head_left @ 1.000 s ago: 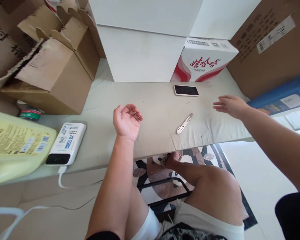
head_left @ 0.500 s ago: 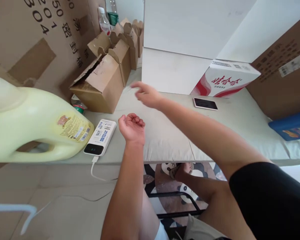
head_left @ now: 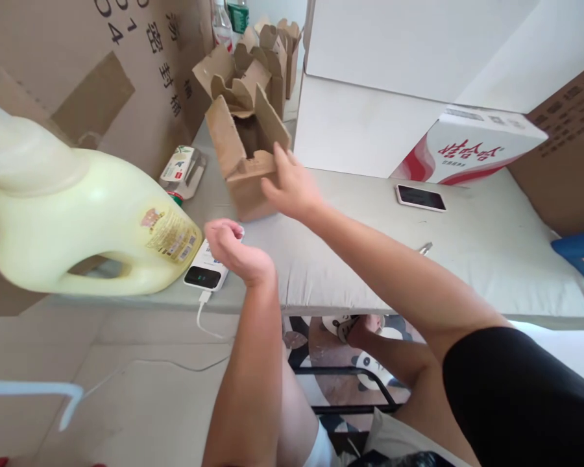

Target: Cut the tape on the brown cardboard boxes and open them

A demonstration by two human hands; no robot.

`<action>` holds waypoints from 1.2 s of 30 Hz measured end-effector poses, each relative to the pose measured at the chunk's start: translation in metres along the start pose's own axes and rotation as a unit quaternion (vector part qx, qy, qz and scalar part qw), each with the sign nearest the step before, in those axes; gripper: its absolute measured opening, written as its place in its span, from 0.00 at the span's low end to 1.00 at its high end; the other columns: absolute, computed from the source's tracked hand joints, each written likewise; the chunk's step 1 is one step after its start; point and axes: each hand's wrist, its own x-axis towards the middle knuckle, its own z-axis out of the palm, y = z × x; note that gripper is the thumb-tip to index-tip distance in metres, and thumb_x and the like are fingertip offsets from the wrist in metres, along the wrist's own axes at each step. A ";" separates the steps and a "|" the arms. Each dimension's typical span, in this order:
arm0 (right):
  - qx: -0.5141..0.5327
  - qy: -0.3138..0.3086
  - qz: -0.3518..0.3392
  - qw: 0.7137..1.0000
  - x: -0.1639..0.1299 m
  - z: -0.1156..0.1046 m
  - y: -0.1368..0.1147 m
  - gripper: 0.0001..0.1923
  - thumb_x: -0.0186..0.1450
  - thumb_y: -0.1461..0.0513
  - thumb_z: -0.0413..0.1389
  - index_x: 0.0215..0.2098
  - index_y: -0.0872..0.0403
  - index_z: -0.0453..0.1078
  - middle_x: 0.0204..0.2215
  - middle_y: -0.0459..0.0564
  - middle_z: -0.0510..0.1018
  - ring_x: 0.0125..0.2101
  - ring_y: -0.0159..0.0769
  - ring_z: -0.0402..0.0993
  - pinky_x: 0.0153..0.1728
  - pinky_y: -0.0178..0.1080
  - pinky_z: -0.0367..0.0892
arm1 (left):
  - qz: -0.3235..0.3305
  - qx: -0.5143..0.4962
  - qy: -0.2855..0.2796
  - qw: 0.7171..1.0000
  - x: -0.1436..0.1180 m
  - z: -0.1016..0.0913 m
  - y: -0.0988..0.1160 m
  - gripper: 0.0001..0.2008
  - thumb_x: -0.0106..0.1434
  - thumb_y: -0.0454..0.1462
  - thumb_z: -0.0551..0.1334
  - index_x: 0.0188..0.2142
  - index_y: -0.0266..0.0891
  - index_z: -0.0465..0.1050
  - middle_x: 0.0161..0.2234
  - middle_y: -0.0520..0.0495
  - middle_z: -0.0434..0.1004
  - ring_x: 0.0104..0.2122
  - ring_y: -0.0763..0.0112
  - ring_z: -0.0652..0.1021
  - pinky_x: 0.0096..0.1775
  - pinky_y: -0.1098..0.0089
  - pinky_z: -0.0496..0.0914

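head view: cardboard box (head_left: 248,170) lies against the right fingers (head_left: 283,163).

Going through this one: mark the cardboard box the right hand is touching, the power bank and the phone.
Cardboard box (head_left: 249,187): head view, on its near side.
Power bank (head_left: 207,259): head view, on its white casing.
Phone (head_left: 421,198): head view, on its dark screen.

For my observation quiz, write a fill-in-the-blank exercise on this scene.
The right hand touches a box made of ____.
The power bank, partly hidden behind the left hand, is mostly ____.
The phone lies with its screen facing ____.
The carton behind the phone has large lettering in ____.

Missing: cardboard; white; up; red.
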 end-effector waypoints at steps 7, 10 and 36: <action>0.249 0.236 0.049 0.938 -0.145 -0.079 0.101 0.22 0.65 0.52 0.56 0.57 0.42 0.72 0.60 0.45 0.75 0.62 0.45 0.69 0.66 0.51 0.62 | 0.156 0.071 -0.022 0.985 -0.005 -0.001 -0.016 0.06 0.66 0.38 0.56 0.35 0.46 0.71 0.41 0.50 0.71 0.50 0.66 0.71 0.52 0.69 0.66; 0.334 0.304 0.148 0.880 -0.203 -0.099 0.112 0.16 0.59 0.56 0.61 0.46 0.43 0.78 0.46 0.45 0.81 0.48 0.41 0.78 0.55 0.46 0.71 | 0.105 0.073 -0.161 0.979 -0.014 0.010 -0.029 0.12 0.68 0.42 0.54 0.42 0.45 0.75 0.48 0.49 0.76 0.53 0.67 0.74 0.53 0.70 0.67; 0.332 0.232 0.231 0.885 -0.279 -0.100 0.176 0.17 0.70 0.48 0.52 0.50 0.46 0.71 0.48 0.50 0.80 0.52 0.43 0.75 0.56 0.49 0.70 | -0.016 0.113 -0.390 0.914 -0.047 0.059 -0.073 0.13 0.58 0.33 0.59 0.34 0.37 0.85 0.41 0.46 0.84 0.47 0.63 0.78 0.55 0.65 0.69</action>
